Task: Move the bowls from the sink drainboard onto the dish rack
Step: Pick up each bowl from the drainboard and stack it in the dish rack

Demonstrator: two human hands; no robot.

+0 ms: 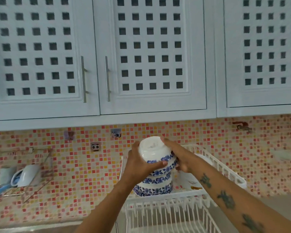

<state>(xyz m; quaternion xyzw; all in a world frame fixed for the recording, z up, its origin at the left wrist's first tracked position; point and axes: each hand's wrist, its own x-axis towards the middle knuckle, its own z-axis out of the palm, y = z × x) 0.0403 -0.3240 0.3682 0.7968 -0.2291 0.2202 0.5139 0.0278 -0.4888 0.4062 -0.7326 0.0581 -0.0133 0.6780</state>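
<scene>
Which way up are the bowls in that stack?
Upside down: the top bowl shows its white base and foot ring, tilted toward the camera, gripped between both hands, left and right.

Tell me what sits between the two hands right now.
In the head view, a stack of upturned bowls sits between left hand and right hand.

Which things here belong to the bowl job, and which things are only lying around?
For the job: stack of bowls, upside down; left hand and right hand gripping it; white dish rack.

Not involved: wall cabinets, mosaic tiles, wire holder at left.
</scene>
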